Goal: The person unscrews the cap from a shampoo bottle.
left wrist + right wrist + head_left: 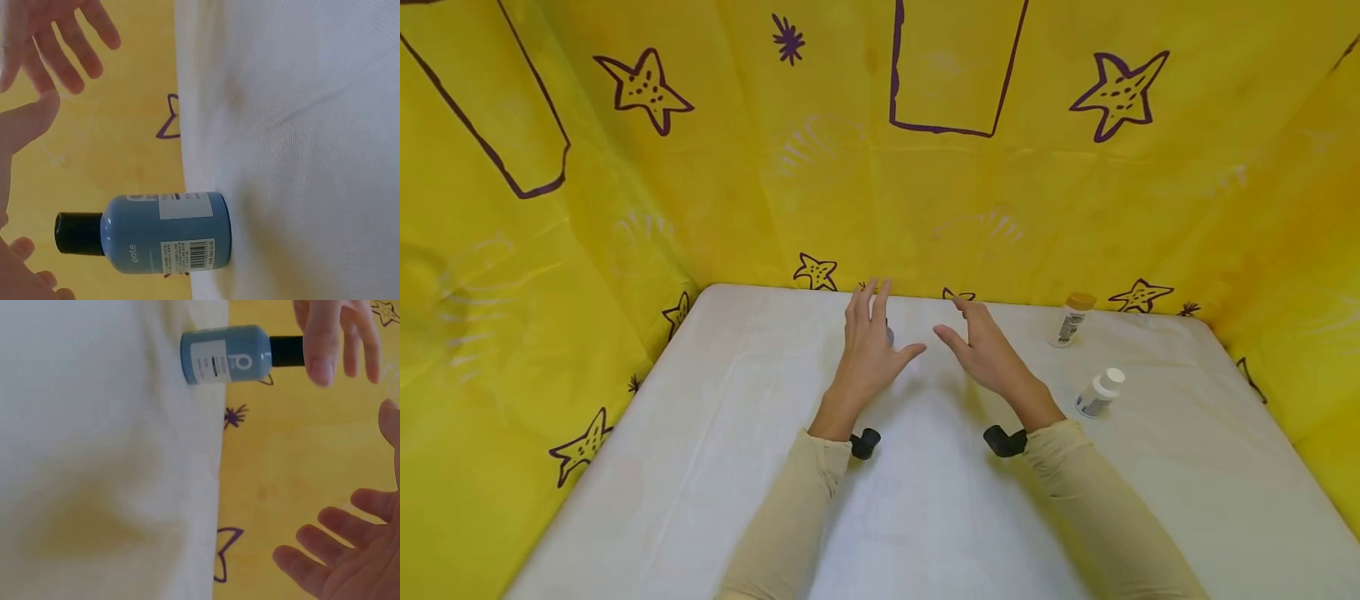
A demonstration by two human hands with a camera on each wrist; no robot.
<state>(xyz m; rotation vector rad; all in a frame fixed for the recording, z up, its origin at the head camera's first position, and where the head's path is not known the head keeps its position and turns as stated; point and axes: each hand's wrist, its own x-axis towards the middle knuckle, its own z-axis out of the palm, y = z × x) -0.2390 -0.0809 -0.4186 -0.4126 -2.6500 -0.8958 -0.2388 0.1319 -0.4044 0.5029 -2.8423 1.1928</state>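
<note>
Item: blue cylindrical bottle (169,229) with rounded shoulders, black cap, white printed labels and a barcode. Position: upright near the far edge of the white cloth-covered table (722,467), partly hidden by the left hand (868,350) in the head view, showing beside its thumb side. The left wrist view shows the cap just beside the fingers, apart from them.

Grip, left: wide, bare, fingers spread and thumb extended. Grip, right: right hand (992,354) wide, bare, thumb apart from extended fingers, farther from the blue bottle than the left.

Edges: the far table edge meets a yellow sheet backdrop (737,183) with purple-outlined starfish, close behind the bottle.

Room: white cloth shows between the hands and broadly leftward. To the right stand a white bottle with an orange-brown cap (1070,321) and, nearer, a white bottle with a white cap (1100,393).
</note>
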